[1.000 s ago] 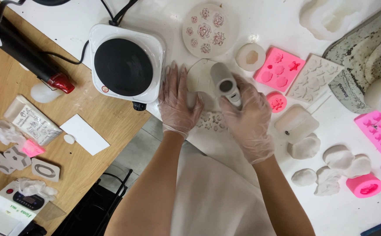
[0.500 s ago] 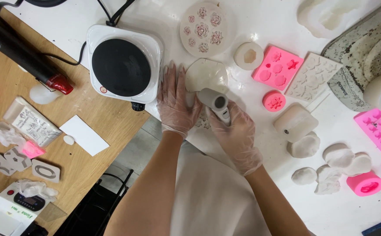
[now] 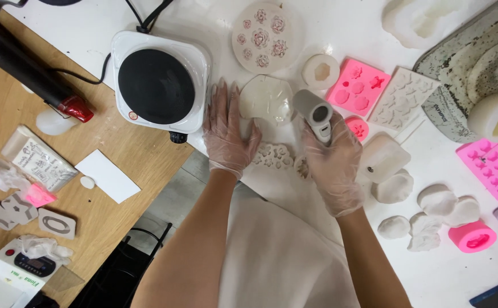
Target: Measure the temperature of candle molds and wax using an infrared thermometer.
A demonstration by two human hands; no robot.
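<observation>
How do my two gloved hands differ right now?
The left hand lies flat, fingers spread, palm down on the white table beside a translucent mould. The right hand is curled, its grip closed around a grey handheld tool, lifted off the surface. Both wear thin clear gloves.

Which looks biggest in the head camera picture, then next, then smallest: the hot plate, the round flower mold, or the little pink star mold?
1. Hot plate, clearly the largest.
2. Round flower mold.
3. Pink star mold, the smallest, though not by much.
All three lie on the same table, so nearness hardly matters.
</observation>
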